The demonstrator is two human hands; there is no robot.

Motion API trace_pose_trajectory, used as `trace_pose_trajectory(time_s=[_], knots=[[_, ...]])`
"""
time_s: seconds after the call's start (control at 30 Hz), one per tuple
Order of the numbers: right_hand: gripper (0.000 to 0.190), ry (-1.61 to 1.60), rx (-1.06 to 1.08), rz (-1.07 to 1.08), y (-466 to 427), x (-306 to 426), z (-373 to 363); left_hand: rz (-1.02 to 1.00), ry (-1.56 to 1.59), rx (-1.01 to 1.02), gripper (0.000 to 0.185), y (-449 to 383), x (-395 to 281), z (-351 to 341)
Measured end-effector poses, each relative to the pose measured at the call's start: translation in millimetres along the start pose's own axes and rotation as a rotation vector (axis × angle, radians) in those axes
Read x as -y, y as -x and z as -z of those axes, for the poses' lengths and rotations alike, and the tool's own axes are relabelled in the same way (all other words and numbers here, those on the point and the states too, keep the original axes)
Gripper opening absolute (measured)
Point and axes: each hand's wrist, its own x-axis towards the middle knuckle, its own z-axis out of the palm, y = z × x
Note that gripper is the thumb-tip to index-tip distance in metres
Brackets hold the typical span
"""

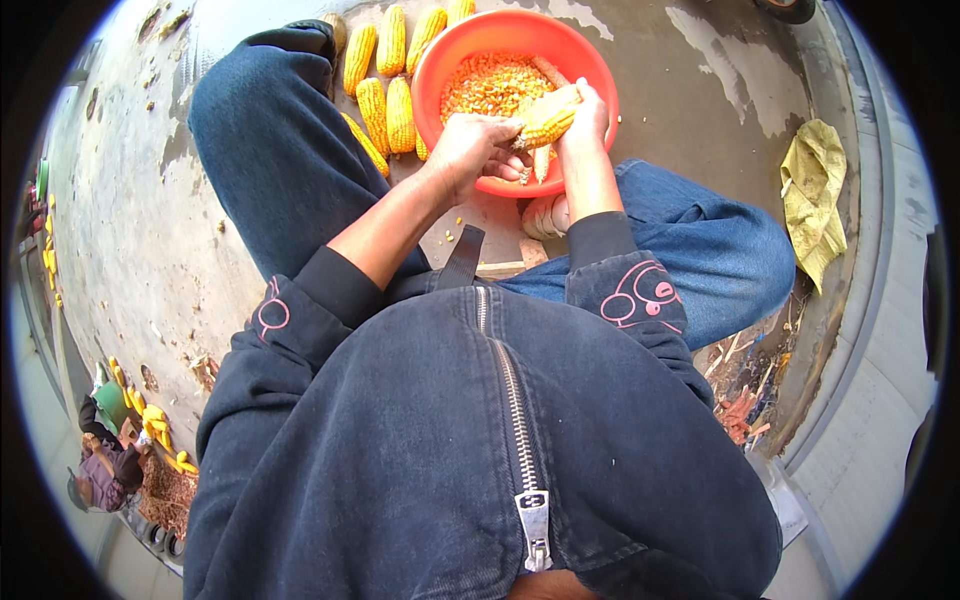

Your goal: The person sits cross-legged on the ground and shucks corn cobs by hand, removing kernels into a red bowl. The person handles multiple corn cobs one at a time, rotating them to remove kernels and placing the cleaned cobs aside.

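Over a red plastic basin (514, 21), both hands are at one ear of yellow corn (550, 116). My right hand (589, 112) grips the ear's far end, its fingers partly hidden behind the cob. At the near, pointed end is my left hand (476, 150), thumb and forefinger touching the ear; its lower fingers curl over the basin. Inside the basin lie loose corn kernels (484, 82) and several stripped cobs (541, 163). Whole yellow ears (400, 112) lie in rows on the floor just left of the basin.
A yellow woven sack (814, 195) lies on the concrete floor at the right. A shoe (546, 216) sits under the basin's near edge. Scraps and reddish cobs (739, 416) lie at lower right. Another person (109, 465) sits far off at lower left, beside more corn (156, 424).
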Motion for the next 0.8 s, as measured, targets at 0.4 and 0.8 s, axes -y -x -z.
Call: trace_pose_trajectory(time_s=[0.4, 0.8], knots=[[0.016, -0.087, 0.107, -0.002, 6, 2, -1, 0.009, 0.02, -0.056, 0.05, 3, -3, -2], [0.021, -0.002, 0.131, -0.058, -4, 1, 6, -0.141, -0.126, 0.0, 0.03, -3, 6, 3]])
